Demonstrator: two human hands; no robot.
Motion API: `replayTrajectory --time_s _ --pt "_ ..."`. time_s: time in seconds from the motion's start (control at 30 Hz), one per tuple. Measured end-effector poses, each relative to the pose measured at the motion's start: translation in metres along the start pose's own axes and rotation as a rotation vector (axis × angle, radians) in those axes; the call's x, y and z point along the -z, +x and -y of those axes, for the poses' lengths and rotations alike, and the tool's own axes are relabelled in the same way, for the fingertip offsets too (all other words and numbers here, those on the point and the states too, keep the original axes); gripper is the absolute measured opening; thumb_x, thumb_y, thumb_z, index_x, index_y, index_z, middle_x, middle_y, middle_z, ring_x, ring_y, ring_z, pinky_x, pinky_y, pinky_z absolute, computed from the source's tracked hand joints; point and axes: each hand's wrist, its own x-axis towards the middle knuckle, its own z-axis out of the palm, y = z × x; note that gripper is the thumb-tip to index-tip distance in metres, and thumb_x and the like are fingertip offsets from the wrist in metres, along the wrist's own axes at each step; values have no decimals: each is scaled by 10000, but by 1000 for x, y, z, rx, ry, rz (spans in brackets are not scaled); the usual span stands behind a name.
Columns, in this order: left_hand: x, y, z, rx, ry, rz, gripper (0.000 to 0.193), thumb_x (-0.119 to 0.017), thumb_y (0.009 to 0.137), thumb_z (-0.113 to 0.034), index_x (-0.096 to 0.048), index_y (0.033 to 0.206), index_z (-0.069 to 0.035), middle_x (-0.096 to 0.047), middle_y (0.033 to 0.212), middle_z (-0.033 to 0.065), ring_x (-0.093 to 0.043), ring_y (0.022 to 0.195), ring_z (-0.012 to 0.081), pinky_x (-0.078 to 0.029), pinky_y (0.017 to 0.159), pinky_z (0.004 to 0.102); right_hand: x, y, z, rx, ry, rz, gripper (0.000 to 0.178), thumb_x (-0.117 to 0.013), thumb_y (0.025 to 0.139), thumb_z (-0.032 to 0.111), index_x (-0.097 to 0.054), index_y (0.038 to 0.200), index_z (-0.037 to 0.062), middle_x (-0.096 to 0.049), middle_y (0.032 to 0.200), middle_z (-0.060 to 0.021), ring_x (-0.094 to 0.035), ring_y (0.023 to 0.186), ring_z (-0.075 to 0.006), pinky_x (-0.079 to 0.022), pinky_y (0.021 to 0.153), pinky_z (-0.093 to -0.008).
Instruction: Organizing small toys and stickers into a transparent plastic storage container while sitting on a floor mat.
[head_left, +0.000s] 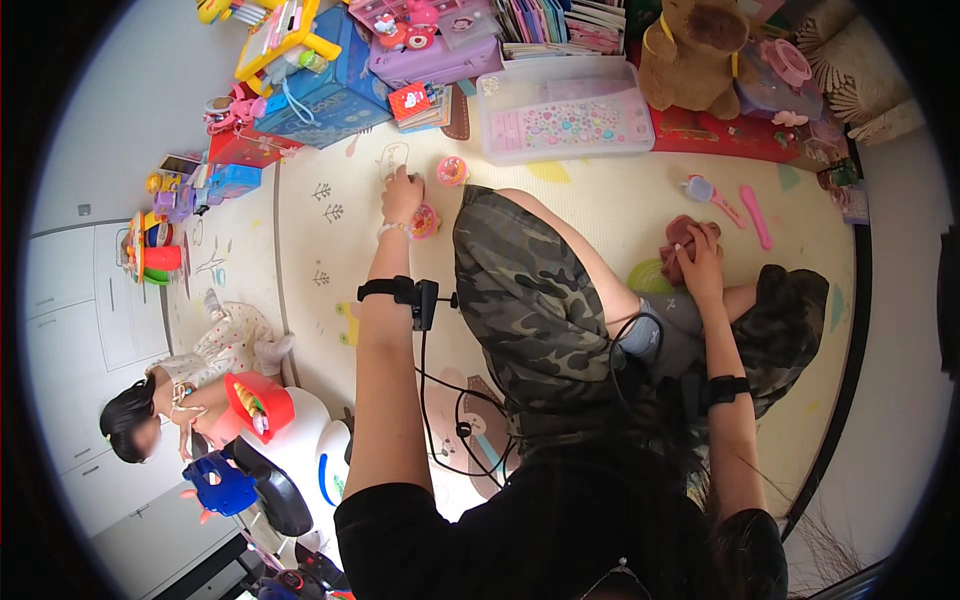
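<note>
Pale patterned mat (800,240) covers the floor, its edges bending toward the dark rim of the fisheye view. Right of center, the grip of the right hand (704,265) is clamped on a soft reddish-brown lump (680,236); the fingers cover part of it, so its full shape is hidden. At upper center-left, the left hand (402,197) points down at the mat with its fingers bunched; whether its grip is together on anything is impossible to make out, the fingertips being too small and partly turned away. Just beside it lie two round pink tubs (452,171), one partly covered by that hand. Near the right hand, toward the upper right, lie a pink stick (757,217) and a pink-handled tool (699,188) with a pale head; small marks on its handle are too fine to read. Camouflage trousers (520,290) hide much of the middle of the mat. At the top, a clear plastic box (643,135) shows colored beads, and a stuffed animal (690,70) and a row of books (560,25) are cut off by the frame. Lettering shows faintly on the blue box (340,95) at upper left. Another person (235,340) sits at lower left.
</note>
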Motion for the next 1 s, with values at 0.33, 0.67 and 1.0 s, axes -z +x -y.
replayTrajectory --time_s 0.33,0.67,1.0 --pt "23 17 8 -11 -379 -6 317 -629 742 -163 -640 1049 -85 -649 1012 203 -627 909 336 -495 814 406 4 -1 6 36 21 48 641 -696 671 146 -485 1271 68 -395 1368 -145 -413 1156 -420 -383 992 -461" --pt "13 -4 -22 -285 -207 163 679 -699 726 -146 -423 1343 -79 -528 1214 252 -553 1091 373 -443 938 400 -2 0 4 58 60 40 613 -686 664 123 -505 1247 70 -395 1360 -142 -406 1154 -419 -385 990 -463" --pt "-16 6 -49 -303 -244 280 676 -740 722 -226 -424 1311 -122 -538 1152 230 -559 1051 377 -461 898 410 1 -4 6 55 48 44 590 -679 679 124 -510 1243 80 -400 1361 -137 -397 1150 -421 -385 987 -470"
